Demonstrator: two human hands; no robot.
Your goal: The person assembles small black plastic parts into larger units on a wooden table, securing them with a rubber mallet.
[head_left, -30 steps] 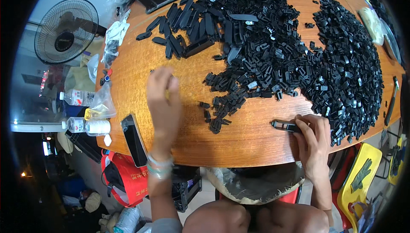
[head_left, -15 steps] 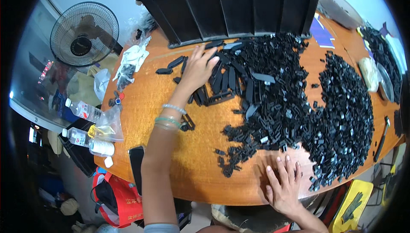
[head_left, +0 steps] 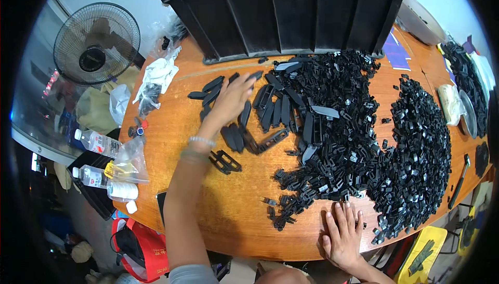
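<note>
Head view: a person works at an orange-brown wooden table (head_left: 208, 216) strewn with black plastic parts. The left hand (head_left: 232, 98) reaches out toward twelve o'clock, fingers spread over a row of long black strips (head_left: 270, 108); whether it grips one cannot be told. The strips lie at the hand's three o'clock, touching its fingertips, long axes running roughly twelve to six. The right hand (head_left: 342, 234) rests flat and unclenched at the near edge, holding nothing, small black clips (head_left: 332, 143) heaped just at its twelve o'clock. A black crate (head_left: 291, 8) stands beyond; a fan (head_left: 96, 43) sits at ten o'clock.
</note>
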